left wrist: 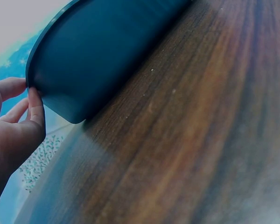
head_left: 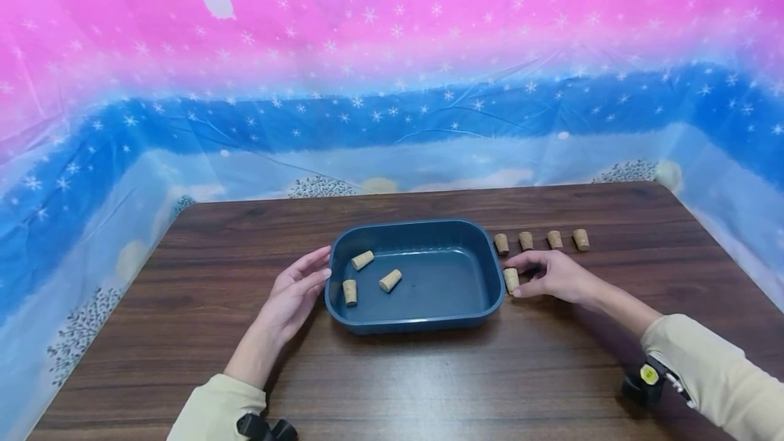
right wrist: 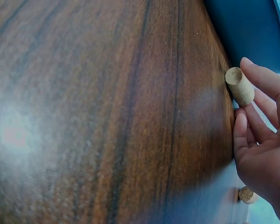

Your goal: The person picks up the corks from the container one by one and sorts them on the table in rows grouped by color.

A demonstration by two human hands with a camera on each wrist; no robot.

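Observation:
On the wooden table stands a dark blue rectangular tub (head_left: 422, 323), with three tapered cork stoppers inside, one of them a cork (head_left: 390, 281) lying on its side. My left hand (head_left: 296, 298) rests its fingertips against the tub's left rim; in the left wrist view the fingers (left wrist: 36, 105) meet that rim. Beside the tub's right wall, my right hand (head_left: 560, 278) pinches another cork stopper (head_left: 511, 281) between thumb and fingers. The right wrist view has this cork (right wrist: 241, 87) tilted, its end face showing, close to the tub wall (right wrist: 252, 32).
Several more cork stoppers stand in a row behind my right hand, from a cork (head_left: 501, 244) near the tub to a cork (head_left: 580, 239) at the right end. A patterned pink and blue cloth (head_left: 380, 87) hangs behind the table (head_left: 233, 250).

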